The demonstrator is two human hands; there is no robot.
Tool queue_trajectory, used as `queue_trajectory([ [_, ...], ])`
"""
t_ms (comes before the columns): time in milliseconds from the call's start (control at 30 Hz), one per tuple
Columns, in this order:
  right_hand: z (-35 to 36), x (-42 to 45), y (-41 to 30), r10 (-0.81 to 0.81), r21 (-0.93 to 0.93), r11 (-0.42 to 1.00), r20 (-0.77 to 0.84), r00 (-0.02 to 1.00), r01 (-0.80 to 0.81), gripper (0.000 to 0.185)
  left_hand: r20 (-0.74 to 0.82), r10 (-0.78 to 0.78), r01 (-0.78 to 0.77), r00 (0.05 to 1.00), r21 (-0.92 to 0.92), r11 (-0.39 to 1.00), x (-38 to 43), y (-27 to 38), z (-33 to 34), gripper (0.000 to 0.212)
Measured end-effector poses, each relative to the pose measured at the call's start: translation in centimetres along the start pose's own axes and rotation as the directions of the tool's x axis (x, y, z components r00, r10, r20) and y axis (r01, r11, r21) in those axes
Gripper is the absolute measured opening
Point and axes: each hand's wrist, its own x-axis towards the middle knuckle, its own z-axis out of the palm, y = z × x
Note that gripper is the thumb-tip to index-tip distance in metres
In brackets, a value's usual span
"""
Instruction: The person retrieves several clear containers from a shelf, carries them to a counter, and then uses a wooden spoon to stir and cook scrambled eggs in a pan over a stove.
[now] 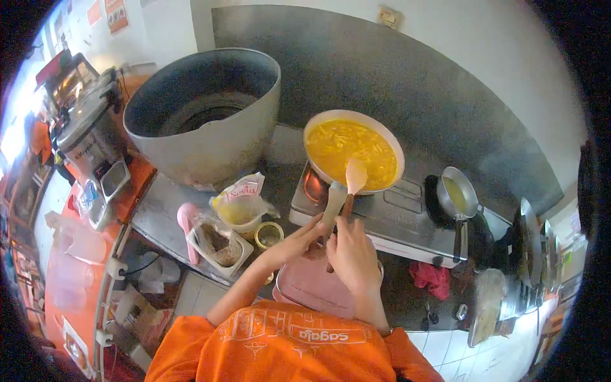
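A light-coloured frying pan (401, 160) sits on the left side of a gas stove (298, 217), where an orange glow shows beside it. Yellow liquid food with pale strips (343, 138) fills the pan. My left hand (301, 238) grips the pan's handle (333, 205) near its end. Closed around the wooden handle of a spatula (356, 175) is my right hand (355, 253), just right of the left one. The spatula's pale pink head rests at the pan's near edge, over the food. Below my hands lies a pink lidded container (310, 281), partly hidden by my right arm.
A large metal pot (200, 157) stands at the left. Nearer are a tub with a plastic bag (241, 210), a container of dark seasoning (222, 246), a pink spoon (187, 229) and a small jar (268, 235). At right are a saucepan (458, 191) and a red cloth (429, 279).
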Motion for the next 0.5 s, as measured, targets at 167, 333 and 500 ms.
queue_trajectory([
  [167, 1.3, 0.0, -0.8, -0.098, 0.092, 0.991, -0.044, 0.994, 0.102, 0.035, 0.056, -0.033, 0.048, 0.998, -0.296, 0.954, -0.4, -0.5, 0.7, 0.066],
  [333, 1.9, -0.3, -1.2, -0.12, 0.124, 0.985, -0.033, 0.992, 0.123, 0.035, 0.084, -0.039, 0.057, 0.996, -0.232, 0.971, -0.5, -0.9, 0.8, 0.064],
  [500, 2.0, -0.4, -1.3, -0.169, 0.141, 0.975, -0.031, 0.985, 0.172, 0.038, 0.025, -0.062, 0.067, 0.998, -0.307, 0.949, -1.2, -2.4, 0.3, 0.065],
])
